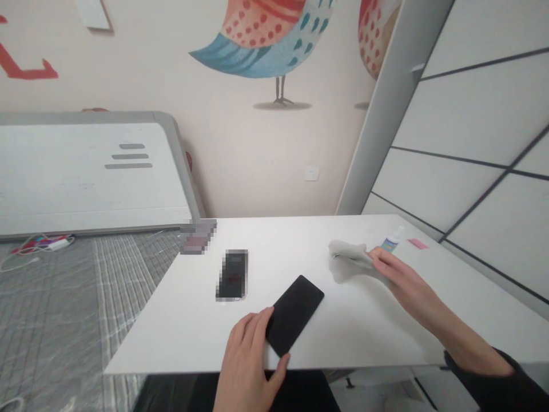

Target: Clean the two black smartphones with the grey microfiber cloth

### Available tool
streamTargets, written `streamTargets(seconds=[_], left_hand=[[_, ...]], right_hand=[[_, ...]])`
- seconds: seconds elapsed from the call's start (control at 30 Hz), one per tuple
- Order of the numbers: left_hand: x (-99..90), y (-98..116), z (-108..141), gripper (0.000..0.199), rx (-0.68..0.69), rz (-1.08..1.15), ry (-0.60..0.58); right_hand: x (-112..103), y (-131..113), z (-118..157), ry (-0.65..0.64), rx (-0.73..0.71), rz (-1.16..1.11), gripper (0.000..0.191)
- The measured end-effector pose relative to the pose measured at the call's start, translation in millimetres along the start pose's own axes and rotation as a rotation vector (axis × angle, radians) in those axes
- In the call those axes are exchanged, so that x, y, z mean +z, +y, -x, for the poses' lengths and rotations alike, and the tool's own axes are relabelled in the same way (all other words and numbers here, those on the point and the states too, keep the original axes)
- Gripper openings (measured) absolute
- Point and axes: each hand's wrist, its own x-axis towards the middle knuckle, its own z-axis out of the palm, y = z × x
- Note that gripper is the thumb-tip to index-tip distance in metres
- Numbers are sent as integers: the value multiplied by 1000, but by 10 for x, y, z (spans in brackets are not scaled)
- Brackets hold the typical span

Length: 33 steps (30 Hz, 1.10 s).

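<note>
A black phone (295,315) lies at an angle near the front edge of the white table (171,332). My left hand (251,357) grips its near end, with the fingers along the left side and the thumb at the bottom corner. Pinched in my right hand (397,277) is a light grey cloth (345,263), which hangs loosely over the table to the right of the phone. Part of the cloth is hidden behind that hand.
Left of the phone lies a blurred dark rectangular item (233,276), and another blurred item (198,236) is at the far left corner. Beyond my right hand are a small clear bottle with a blue-green label (390,243) and a pink slip (417,244). A bed (98,183) stands left.
</note>
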Motion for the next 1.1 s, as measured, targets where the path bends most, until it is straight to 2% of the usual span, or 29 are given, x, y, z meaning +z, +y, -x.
streamTargets(seconds=[0.1, 0.2, 0.3, 0.47, 0.6, 0.67, 0.77, 0.83, 0.93, 0.97, 1.03, 1.1], left_hand=[[52, 57, -18, 77, -14, 36, -39], [82, 68, -24, 80, -28, 52, -47], [84, 58, -17, 79, -35, 54, -58], [84, 71, -22, 80, -31, 52, -32], [101, 96, -34, 78, -49, 64, -7], [107, 103, -34, 77, -62, 72, -6], [106, 108, -32, 76, -61, 74, -10], [99, 114, -35, 76, -66, 78, -12], [88, 125, -48, 77, -85, 84, -21], [85, 127, -53, 78, -85, 82, -24], [82, 129, -58, 79, -75, 70, -28], [79, 127, -60, 79, -66, 59, -26]], right_hand=[[300, -158, 161, -191, -69, 134, 35], [653, -110, 319, -410, -160, 262, 30], [846, 71, 409, -421, -271, 430, 38], [877, 303, 443, -267, -394, 722, 34], [990, 314, 499, -236, -448, 770, 43], [1084, 263, 551, -297, -486, 749, 54], [1152, 205, 594, -510, -547, 677, 67], [1121, 229, 573, -498, -509, 701, 70], [1055, 311, 531, -308, -400, 801, 76], [1050, 327, 531, -305, -401, 801, 82], [1065, 327, 546, -423, -463, 737, 97], [1088, 309, 546, -529, -488, 687, 97]])
